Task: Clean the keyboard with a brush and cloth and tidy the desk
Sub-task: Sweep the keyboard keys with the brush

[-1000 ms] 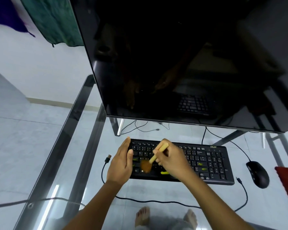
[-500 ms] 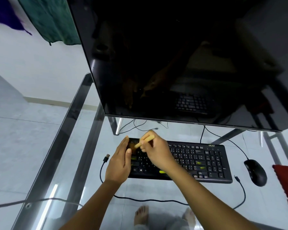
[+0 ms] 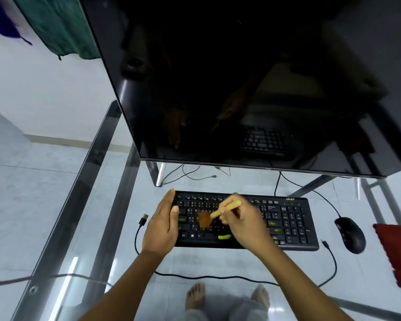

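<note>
A black keyboard lies on the glass desk below a large dark monitor. My right hand grips a small brush with a pale wooden handle; its brown bristles touch the left-centre keys. The brush is motion-blurred. My left hand rests flat against the keyboard's left end, fingers together, thumb on the keys. Small yellow-green bits lie on the keys near the space bar and on the right half. A red cloth sits at the desk's right edge.
A black mouse lies right of the keyboard. A loose black cable with a USB plug curves along the desk in front of the keyboard. The monitor overhangs the keyboard's back. Bare feet show through the glass.
The brush went from the lower left keys up to the keyboard's top-left corner, then back down to the left-centre keys. My left hand stayed at the keyboard's left end.
</note>
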